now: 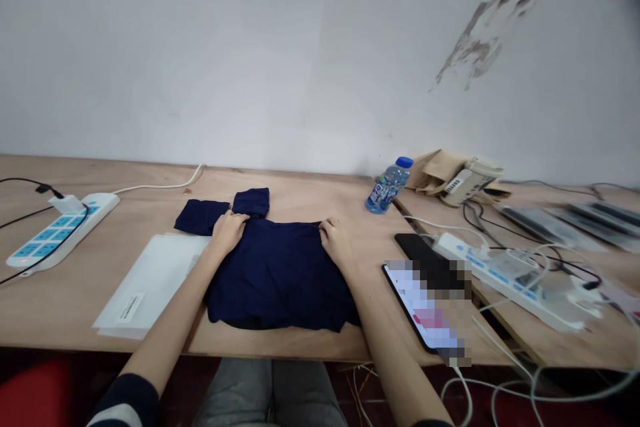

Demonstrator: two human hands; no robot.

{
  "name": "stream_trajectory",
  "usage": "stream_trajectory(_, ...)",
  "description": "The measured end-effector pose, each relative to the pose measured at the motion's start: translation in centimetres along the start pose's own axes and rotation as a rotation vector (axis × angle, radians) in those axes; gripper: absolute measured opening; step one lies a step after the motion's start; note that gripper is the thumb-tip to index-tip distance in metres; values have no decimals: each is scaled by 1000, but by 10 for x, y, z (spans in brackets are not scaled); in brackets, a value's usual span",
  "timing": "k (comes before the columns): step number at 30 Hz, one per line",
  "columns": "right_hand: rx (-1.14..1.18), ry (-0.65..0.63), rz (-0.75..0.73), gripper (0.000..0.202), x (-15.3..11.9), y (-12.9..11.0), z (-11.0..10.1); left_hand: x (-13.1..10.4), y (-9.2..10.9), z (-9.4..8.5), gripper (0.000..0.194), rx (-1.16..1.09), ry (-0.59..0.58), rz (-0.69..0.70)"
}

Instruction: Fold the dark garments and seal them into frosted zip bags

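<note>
While your left hand and right hand rest at the far corners of the dark blue cloth, their fingers bend over its edge; whether either thumb closes into a pinch is too small to tell. That cloth lies spread on the desk right in front of you, its near edge wavy. To work the far edge well, ease both corners apart evenly so it runs straight, and smooth rather than tug, since thin fabric would likely skew. Mind the two smaller dark blue pieces close by your left fingers, which could catch. Farther out, white sheets lie beside your left forearm, a phone lies to the right of your right forearm, and a bottle leans toward the back.
</note>
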State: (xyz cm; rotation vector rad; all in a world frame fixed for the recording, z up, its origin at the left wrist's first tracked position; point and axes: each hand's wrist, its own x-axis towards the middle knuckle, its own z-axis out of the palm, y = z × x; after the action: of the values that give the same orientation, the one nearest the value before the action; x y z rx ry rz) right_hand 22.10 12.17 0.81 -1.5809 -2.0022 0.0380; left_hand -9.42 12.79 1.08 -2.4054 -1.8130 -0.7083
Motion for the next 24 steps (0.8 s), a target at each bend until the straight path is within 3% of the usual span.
stream_trajectory(8,77,118,34,25,-5,-1,-15,9,-5,7,29,-27,-74,142)
stream_trajectory(14,144,157,41,27,-8,-11,-30,10,-4,7,39,-60,-79,212)
stream_trajectory(19,224,213,-24,26,-12,-17,-36,12,-1,7,19,-83,-75,220)
stream_trajectory(24,138,217,-26,24,-9,-4,-34,14,-2,-5,9,-99,-38,183)
